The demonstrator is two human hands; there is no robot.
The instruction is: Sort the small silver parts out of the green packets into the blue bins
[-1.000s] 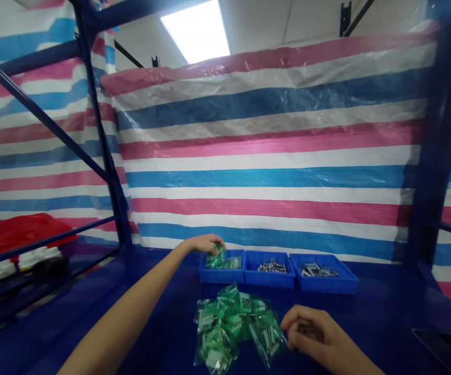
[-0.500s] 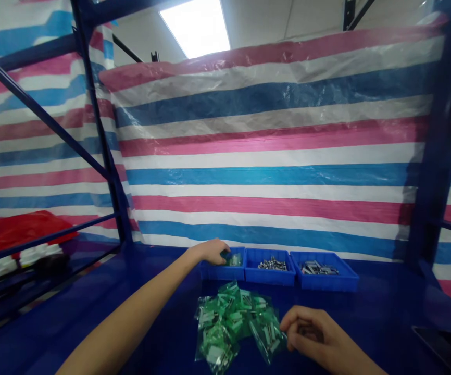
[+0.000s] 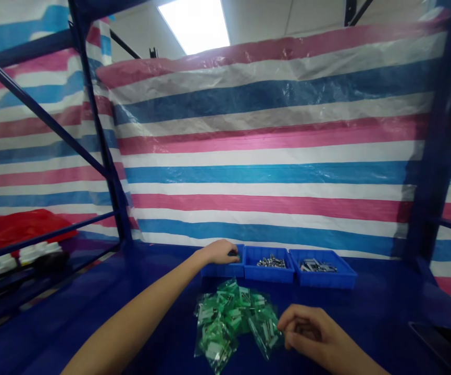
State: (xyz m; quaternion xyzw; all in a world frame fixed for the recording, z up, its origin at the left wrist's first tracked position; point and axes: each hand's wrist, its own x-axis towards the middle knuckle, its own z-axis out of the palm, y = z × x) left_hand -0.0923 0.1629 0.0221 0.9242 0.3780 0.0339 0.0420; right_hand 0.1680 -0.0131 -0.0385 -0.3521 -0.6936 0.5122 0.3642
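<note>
My left hand [image 3: 221,252] reaches into the left one of three small blue bins [image 3: 225,270] at the back of the blue table; its fingers curl down inside and what they hold is hidden. A pile of small green plastic bags [image 3: 233,320] with metal parts lies in front of me. My right hand [image 3: 311,333] rests just right of the pile, fingers curled together around something small I cannot make out. The middle bin [image 3: 268,271] and the right bin [image 3: 323,276] hold small metal parts.
A striped pink, blue and white tarp [image 3: 272,156] hangs behind the table. Dark blue rack posts [image 3: 104,146] stand left and right. A red bag [image 3: 14,229] and white items lie on the left shelf. A dark flat object [image 3: 444,344] lies at the lower right.
My left hand has sunk deeper into the left bin, and the green bag it held above the bin is no longer visible. My right hand has stayed in place.
</note>
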